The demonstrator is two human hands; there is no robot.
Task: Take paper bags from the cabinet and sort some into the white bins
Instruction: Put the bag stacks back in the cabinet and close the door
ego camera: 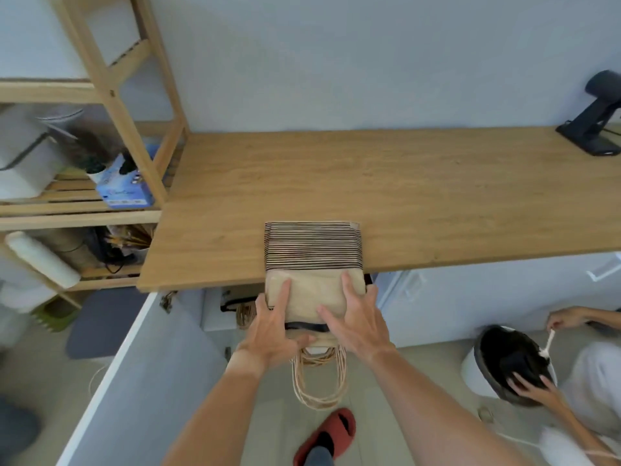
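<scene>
A thick stack of flat brown paper bags (312, 250) with dark fold edges and pale twine handles lies half on the front edge of the wooden countertop (386, 183), its near end hanging over the edge. My left hand (274, 326) grips the stack's near left side, thumb under, fingers on top. My right hand (353, 317) presses on its near right side, fingers spread. The handles (317, 381) dangle below. The cabinet door (141, 375) under the counter stands swung out at the left, and more bags (243, 311) show inside.
A wooden shelf unit (111, 95) with boxes and a white roll stands at the left. A black stand (594, 122) sits on the counter's far right. Another person's hands (534, 386) hold a dark bowl at the lower right. My red slipper (331, 435) is on the floor.
</scene>
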